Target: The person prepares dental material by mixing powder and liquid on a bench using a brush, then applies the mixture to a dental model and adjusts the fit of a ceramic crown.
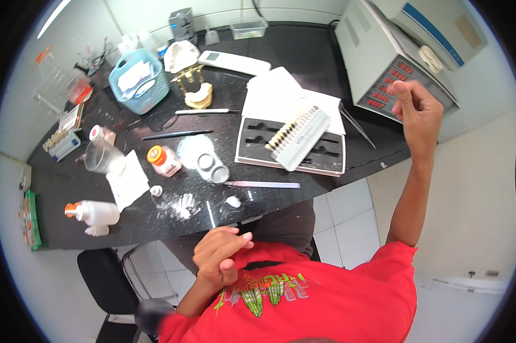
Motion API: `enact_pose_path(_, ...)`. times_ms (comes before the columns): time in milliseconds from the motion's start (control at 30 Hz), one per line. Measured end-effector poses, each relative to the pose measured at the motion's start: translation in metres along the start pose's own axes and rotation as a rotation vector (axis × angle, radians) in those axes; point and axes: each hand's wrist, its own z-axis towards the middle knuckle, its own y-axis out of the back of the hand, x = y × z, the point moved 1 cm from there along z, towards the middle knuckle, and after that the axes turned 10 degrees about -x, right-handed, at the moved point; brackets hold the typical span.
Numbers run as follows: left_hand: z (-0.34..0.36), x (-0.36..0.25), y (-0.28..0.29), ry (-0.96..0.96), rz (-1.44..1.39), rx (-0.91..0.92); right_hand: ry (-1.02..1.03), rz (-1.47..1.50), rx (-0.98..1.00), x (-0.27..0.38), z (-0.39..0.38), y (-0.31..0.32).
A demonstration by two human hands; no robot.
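Observation:
My right hand (421, 111) is raised at the front of a grey furnace-like machine (361, 63). Its fingers are curled in by the thumb, over the panel of red lit digits (386, 86); whether a fingertip touches the panel is hidden. I see nothing held in it. My left hand (220, 254) hovers before my red shirt, near the table's front edge, empty with fingers loosely stretched and the thumb apart. Nearest to it on the table is a small white lump (233, 201). A tooth shade guide (301, 137) lies across an open case (246, 151) between the hands.
Black tweezers (358, 126) lie beside white papers (272, 91). Left of the case are a purple-white stick (263, 184), small glass dishes (212, 168), an orange-capped jar (163, 161), spilled white powder (180, 206) and a squeeze bottle (98, 212). A dental model (199, 96) and blue basket (140, 103) stand behind.

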Motion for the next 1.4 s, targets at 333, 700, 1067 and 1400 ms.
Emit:
enact_pose_path(333, -0.014, -0.014, 0.02, 0.026, 0.063, -0.059, 0.571, 0.188, 0.601, 0.036, 0.001, -0.186)
enact_pose_path(700, -0.014, -0.012, 0.045, 0.048, 0.133, -0.201, 0.511, 0.069, 0.522, 0.045, 0.034, -0.317)
enact_pose_path(1067, 0.016, -0.011, 0.061, 0.061, 0.08, -0.31, 0.239, 0.35, 0.902, 0.049, 0.052, -0.364)
enact_pose_path(1400, 0.044, -0.011, 0.052, -0.009, 0.075, -0.382, 0.139, 0.28, 0.719, 0.048, 0.053, -0.355)
